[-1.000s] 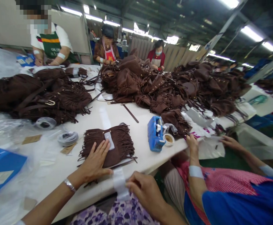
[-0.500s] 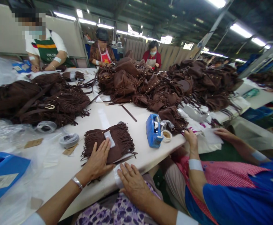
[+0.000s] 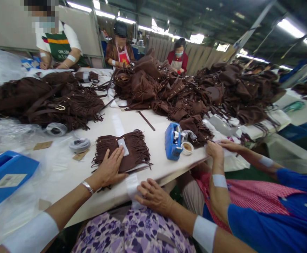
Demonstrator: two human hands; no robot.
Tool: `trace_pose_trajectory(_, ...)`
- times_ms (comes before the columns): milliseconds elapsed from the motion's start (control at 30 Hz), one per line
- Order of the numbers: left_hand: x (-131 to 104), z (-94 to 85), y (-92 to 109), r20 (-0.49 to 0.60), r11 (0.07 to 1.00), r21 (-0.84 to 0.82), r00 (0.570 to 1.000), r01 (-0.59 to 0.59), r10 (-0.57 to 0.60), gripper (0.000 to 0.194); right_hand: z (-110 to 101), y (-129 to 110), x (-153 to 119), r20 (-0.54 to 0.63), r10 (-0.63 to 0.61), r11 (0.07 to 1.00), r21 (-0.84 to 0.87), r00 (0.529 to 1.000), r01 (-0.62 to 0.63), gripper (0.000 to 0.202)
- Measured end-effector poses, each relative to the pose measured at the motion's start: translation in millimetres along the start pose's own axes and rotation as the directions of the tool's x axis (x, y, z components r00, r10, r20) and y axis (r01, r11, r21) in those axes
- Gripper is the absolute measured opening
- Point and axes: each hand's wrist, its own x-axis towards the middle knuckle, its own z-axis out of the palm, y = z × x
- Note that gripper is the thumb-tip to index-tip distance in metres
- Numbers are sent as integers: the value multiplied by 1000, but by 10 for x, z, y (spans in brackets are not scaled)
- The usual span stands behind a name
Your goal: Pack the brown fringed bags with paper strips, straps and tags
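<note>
In the head view, the left hand lies flat, fingers extended, on the bag, which rests on the table near its edge. The right hand, fingers loosely bent, is at the strip there; whether it grips it, I cannot tell.

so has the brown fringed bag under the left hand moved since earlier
No; the brown fringed bag keeps its place against the white strip on the table beyond it.

White table in front of me — carries heaped dark-brown fringed bags, one flat dark-brown fringed bag, blue plastic tape dispenser, thin brown strap.
</note>
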Motion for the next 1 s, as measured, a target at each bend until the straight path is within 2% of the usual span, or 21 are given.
trace_pose_trajectory(100, -3, 1, 4, 4, 1000, 11, 1000, 1, -1, 104, 77, 47, 117, -47, -119, 993, -25, 992, 118, 23)
trace_pose_trajectory(233, -3, -23, 14, 10, 1000, 24, 1000, 2, -3, 103, -68, 28, 226, -62, -142, 990, 7, 988, 143, 12)
trace_pose_trajectory(367, -7, -69, 34, 14, 1000, 25, 1000, 9, -9, 101, -324, -48, 350, -24, 32, 989, 144, 999, -29, 11)
trace_pose_trajectory(500, -10, -93, 48, 23, 1000, 18, 1000, 21, -21, 101, -528, -111, 508, -1, 229, 896, 392, 973, -210, 11)
trace_pose_trajectory(567, -9, -89, 47, 27, 1000, 14, 999, 24, -24, 101, -594, -128, 551, 4, 288, 841, 477, 958, -255, 9)
trace_pose_trajectory(633, -8, -82, 43, 29, 1000, 13, 999, 25, -25, 102, -637, -120, 572, 6, 277, 843, 479, 961, -246, 7)
trace_pose_trajectory(733, -6, -77, 37, 25, 1000, 15, 999, 26, -26, 104, -677, -36, 635, 30, 123, 907, 401, 992, -125, 8)
trace_pose_trajectory(833, -7, -66, 32, 11, 999, 21, 999, 34, -34, 105, -704, 131, 827, 51, 6, 913, 408, 999, -26, 13)
trace_pose_trajectory(900, -10, -50, 27, 14, 999, 14, 999, 36, -37, 103, -701, 268, 1027, 34, 25, 879, 475, 999, -39, 13)
trace_pose_trajectory(1000, -14, -37, 18, 26, 999, -6, 999, 39, -38, 90, -635, 478, 1361, 22, 241, 759, 618, 970, -202, 11)
